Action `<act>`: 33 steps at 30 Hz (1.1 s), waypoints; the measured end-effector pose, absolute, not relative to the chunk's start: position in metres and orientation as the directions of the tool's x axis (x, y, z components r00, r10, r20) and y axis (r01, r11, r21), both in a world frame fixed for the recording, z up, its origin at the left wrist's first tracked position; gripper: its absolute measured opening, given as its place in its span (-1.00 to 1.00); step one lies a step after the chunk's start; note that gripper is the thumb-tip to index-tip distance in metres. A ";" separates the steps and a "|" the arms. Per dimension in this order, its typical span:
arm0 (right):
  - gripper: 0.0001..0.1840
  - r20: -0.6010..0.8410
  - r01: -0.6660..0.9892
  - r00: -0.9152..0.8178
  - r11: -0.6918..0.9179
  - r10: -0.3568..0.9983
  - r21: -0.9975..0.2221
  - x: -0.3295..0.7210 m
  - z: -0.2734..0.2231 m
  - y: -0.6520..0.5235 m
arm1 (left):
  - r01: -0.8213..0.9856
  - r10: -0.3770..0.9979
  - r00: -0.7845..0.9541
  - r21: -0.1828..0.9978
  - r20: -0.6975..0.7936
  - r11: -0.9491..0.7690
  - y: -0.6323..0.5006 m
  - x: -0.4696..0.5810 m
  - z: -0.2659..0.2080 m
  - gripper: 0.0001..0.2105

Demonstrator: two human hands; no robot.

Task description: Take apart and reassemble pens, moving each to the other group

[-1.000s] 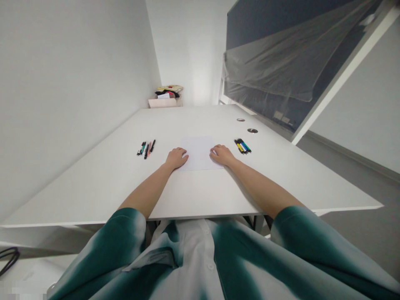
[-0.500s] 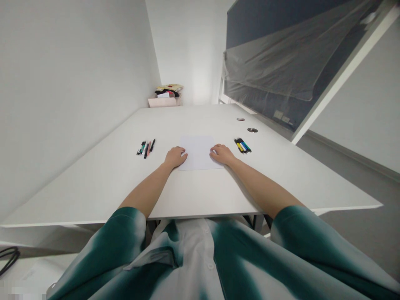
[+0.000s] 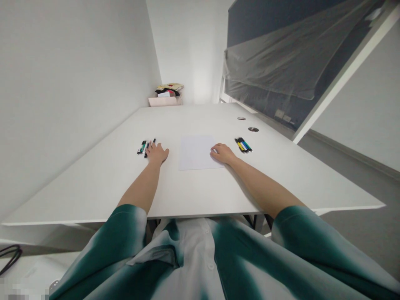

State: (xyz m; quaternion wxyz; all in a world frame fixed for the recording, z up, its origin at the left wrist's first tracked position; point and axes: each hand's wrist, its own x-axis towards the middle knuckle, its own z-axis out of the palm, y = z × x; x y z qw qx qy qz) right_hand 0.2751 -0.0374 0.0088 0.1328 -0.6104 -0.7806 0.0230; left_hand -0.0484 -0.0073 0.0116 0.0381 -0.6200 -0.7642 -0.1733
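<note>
A blank white sheet of paper (image 3: 196, 153) lies flat on the white table. Over the pens (image 3: 143, 146) to the left of the sheet, my left hand (image 3: 157, 152) reaches with fingers spread, thumb pointing right. It partly covers a dark pen (image 3: 146, 155) and another pen in that group; no pen is visibly gripped. My right hand (image 3: 223, 153) rests on the right edge of the sheet, fingers extended and slightly bent, with nothing in it. Just beyond it to the right is a row of several pens (image 3: 243, 144), yellow, blue and green among them.
The white table (image 3: 200, 193) runs along a wall on the left. Two round metal grommets (image 3: 253, 129) sit near its right edge. At the far end is a pale box (image 3: 163, 101) with folded things on it. A dark, plastic-covered panel (image 3: 271, 71) leans at the right.
My left hand has left the sheet's left edge and moved left onto the pens, its fingers spreading. My right hand stays on the paper.
</note>
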 end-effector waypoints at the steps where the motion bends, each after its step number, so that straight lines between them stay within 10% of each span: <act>1: -0.59 0.181 0.946 -0.220 0.255 0.958 -0.199 0.275 0.009 -0.037 | 0.957 0.935 -0.246 0.215 0.256 0.194 -0.007 -0.050 0.010 -0.49; 33: -0.60 0.184 0.944 -0.220 0.256 0.958 -0.206 0.276 0.007 -0.036 | 0.968 0.971 -0.105 0.244 0.212 0.052 -0.002 -0.046 0.014 -0.61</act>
